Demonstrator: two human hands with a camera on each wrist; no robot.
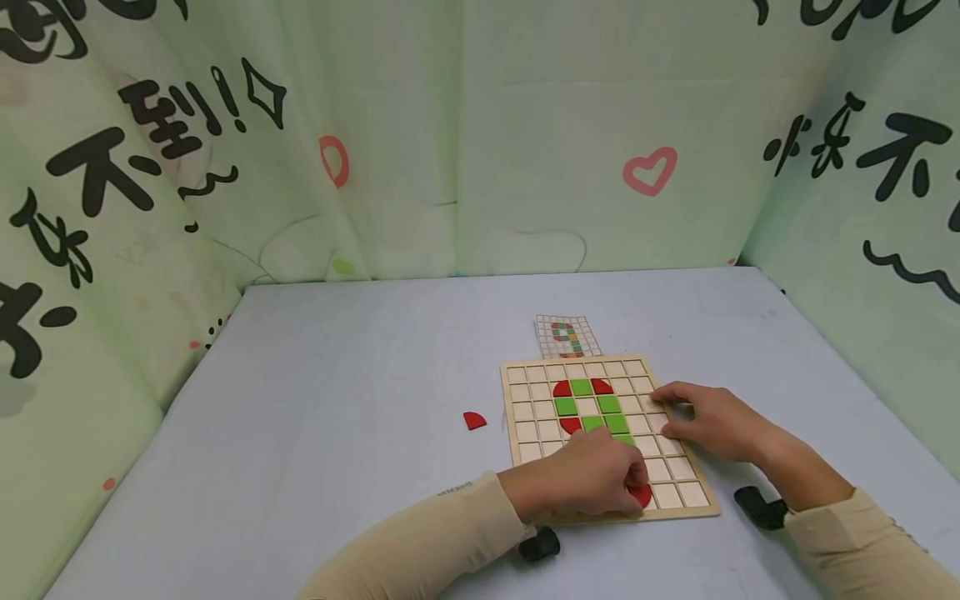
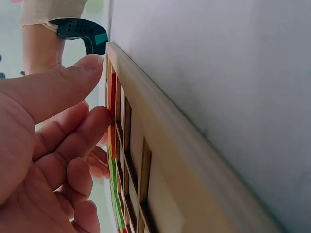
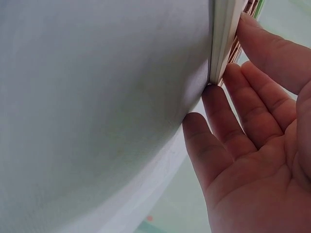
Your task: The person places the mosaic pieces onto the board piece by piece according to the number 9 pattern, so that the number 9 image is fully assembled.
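A wooden grid board lies on the table, with green squares and red quarter-circle pieces set in its cells. My left hand is over the board's near part, thumb and fingertips beside a red piece in the near row. In the left wrist view its index fingertip touches the pieces near an orange piece; the hand covers some cells. My right hand rests at the board's right side. In the right wrist view, its thumb is over the frame and its fingers are along the edge.
A printed pattern card lies behind the board, partly covered by it. One loose red quarter-circle piece is on the table left of the board. Printed curtains enclose the back and sides.
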